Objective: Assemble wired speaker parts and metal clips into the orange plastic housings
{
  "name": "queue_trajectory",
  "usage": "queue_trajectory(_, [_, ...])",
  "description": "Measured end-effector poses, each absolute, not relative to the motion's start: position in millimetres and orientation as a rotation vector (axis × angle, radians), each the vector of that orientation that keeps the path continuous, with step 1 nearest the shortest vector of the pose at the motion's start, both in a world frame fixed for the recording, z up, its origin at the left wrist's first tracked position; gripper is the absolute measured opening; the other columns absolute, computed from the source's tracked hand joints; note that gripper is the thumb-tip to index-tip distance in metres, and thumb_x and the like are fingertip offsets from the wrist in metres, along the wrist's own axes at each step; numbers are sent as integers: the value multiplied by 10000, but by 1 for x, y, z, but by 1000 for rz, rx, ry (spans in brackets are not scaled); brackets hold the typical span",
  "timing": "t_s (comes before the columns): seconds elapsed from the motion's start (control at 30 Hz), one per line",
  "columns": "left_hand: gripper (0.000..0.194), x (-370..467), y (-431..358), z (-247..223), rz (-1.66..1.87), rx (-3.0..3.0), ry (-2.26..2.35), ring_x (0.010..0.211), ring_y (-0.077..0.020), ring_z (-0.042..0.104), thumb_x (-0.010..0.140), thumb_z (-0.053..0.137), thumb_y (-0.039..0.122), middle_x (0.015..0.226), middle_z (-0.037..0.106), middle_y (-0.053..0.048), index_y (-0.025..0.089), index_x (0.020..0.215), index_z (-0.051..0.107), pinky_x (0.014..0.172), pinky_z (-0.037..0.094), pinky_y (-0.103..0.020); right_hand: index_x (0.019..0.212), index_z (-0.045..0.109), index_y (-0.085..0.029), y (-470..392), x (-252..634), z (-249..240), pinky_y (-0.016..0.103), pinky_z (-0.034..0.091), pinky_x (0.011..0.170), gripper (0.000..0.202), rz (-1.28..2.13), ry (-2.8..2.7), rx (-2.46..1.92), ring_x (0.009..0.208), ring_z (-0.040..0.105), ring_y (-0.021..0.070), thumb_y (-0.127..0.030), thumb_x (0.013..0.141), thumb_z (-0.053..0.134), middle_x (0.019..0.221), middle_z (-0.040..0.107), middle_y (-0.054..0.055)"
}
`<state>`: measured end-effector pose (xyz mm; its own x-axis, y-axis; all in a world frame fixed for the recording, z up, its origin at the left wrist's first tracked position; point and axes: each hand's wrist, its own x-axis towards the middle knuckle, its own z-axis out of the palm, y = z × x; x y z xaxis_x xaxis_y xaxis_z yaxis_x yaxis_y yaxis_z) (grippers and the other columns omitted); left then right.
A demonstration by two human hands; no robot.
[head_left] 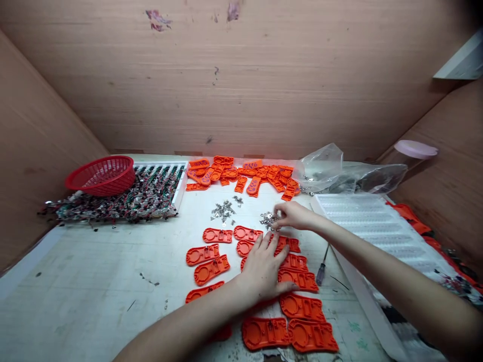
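Note:
Rows of orange plastic shell halves [265, 333] lie on the white table, their moulded insides facing up. Over the middle of these rows my left hand [264, 269] rests with its fingers spread, covering several shells. Just beyond it, my right hand [296, 216] reaches into a small heap of shiny metal pieces [267, 219], its fingertips pinched together. Whatever sits between those fingertips is too small and blurred to make out. A second heap of metal pieces [223, 211] lies to the left.
At the back is a pile of orange shells [241, 173]. A red basket [109, 173] stands on wired parts [151, 193] at the left. On the right are a screwdriver [321, 274], clear plastic bags [324, 171] and a white tray [350, 221]. Wooden walls enclose the table.

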<state>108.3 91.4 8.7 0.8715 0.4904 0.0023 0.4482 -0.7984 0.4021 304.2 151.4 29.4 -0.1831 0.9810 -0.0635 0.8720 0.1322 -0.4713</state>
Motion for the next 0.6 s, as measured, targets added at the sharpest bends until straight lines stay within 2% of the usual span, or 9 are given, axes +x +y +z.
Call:
queue_trajectory(0.07, [875,109,92,9,156,2652,701,1398,-390,165,736,506,713,1515,242,-182,171,1406,358,1116,185,-548,911,673,-201,174,276,33,272,416,698,156,472,-2238,-1666,793,563,171,-189,756,663,900,616,52])
queue_trajectory(0.1, [880,109,91,10,155,2654,705,1398,-392,162,736,500,718,1515,240,-184,166,1406,358,1118,180,-548,955,669,-209,185,261,32,292,408,765,181,416,-2276,-1606,894,548,191,-160,787,621,980,603,70])
queue_trajectory(0.17, [876,109,90,10,147,2658,711,1393,-404,166,741,498,713,1506,252,-195,149,1399,368,1118,175,-553,900,669,-192,205,236,28,323,383,841,147,335,-2330,-1522,982,510,214,-126,823,563,1017,590,91])
queue_trajectory(0.23, [842,108,87,12,176,2656,711,1382,-412,186,752,502,695,1487,284,-200,140,1377,397,1110,190,-560,794,648,-166,216,221,23,335,377,859,144,291,-2349,-1481,970,502,218,-101,838,527,977,593,103])
queue_trajectory(0.3, [744,105,85,15,308,2633,740,1352,-390,259,785,509,644,1447,348,-189,148,1336,440,1089,250,-540,770,618,-152,214,220,20,330,390,840,161,267,-2332,-1477,925,510,209,-78,842,495,942,589,105])
queue_trajectory(0.43, [354,92,99,25,631,2523,935,1049,-260,519,897,472,375,1145,563,-123,164,1174,536,890,449,-410,841,584,-150,181,248,24,283,430,764,146,267,-2249,-1510,839,534,174,-61,835,469,899,573,77])
queue_trajectory(0.5, [276,85,122,30,669,2523,1098,951,-239,525,911,440,263,1036,585,-103,150,1135,555,826,456,-380,847,584,-149,162,264,27,274,440,748,136,271,-2222,-1522,830,546,170,-68,834,476,883,574,71])
queue_trajectory(0.6, [268,79,170,30,554,2532,1365,994,-261,493,875,482,172,1054,590,-115,140,1110,606,859,420,-392,892,606,-147,147,278,26,287,450,765,151,320,-2129,-1549,848,569,175,-66,829,496,909,589,79])
